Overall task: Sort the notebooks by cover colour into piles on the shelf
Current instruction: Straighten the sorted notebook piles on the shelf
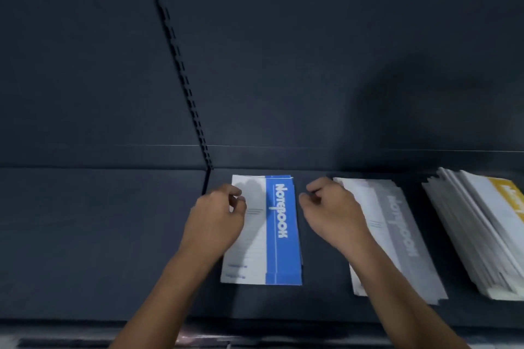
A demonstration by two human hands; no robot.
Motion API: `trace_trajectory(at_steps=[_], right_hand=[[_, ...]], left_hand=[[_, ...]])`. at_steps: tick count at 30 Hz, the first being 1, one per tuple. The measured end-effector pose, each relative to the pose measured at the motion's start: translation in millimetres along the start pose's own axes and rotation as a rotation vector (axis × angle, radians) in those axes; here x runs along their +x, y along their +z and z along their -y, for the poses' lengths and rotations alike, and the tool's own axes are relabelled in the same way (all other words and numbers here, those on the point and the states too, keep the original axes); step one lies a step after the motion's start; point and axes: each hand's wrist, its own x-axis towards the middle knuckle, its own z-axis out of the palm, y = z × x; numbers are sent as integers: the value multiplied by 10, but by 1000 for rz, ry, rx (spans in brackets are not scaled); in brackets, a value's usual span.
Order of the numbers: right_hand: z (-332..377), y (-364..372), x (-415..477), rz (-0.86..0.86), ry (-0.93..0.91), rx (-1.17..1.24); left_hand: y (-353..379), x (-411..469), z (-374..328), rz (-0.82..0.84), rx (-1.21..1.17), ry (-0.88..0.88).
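A pile of blue-and-white notebooks (279,232) lies flat in the middle of the dark shelf (99,235). My left hand (218,214) hovers over its left white part, fingers loosely curled, holding nothing. My right hand (331,210) hangs just right of the blue pile, over the left edge of a grey-and-white notebook pile (402,235), fingers also curled and empty. Further right a thick, fanned stack (482,229) with a yellow-covered notebook on top reaches the frame's edge.
The shelf's dark back panel (283,65) rises behind the piles, with a slotted upright (184,73) running down to the shelf left of the blue pile. The shelf's front lip (85,323) runs along the bottom. Bare shelf stretches to the left.
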Motion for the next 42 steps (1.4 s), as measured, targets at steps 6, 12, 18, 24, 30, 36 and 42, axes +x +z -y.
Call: trace_trajectory(at_steps=[6, 12, 18, 24, 30, 36, 42], right_hand=[[83, 348, 25, 62, 91, -8], [115, 584, 43, 103, 271, 151], [156, 639, 75, 96, 362, 282], [2, 682, 86, 150, 406, 427], [255, 388, -214, 32, 161, 705], [265, 314, -478, -22, -146, 806], [124, 532, -577, -13, -80, 803]], left_hand=[[-60, 102, 338, 58, 48, -39], [94, 134, 392, 111, -87, -139], [163, 205, 320, 177, -206, -256], [307, 152, 318, 261, -339, -170], [54, -111, 154, 76, -793, 137], [-163, -323, 133, 80, -899, 295], [-68, -417, 310, 137, -839, 242]])
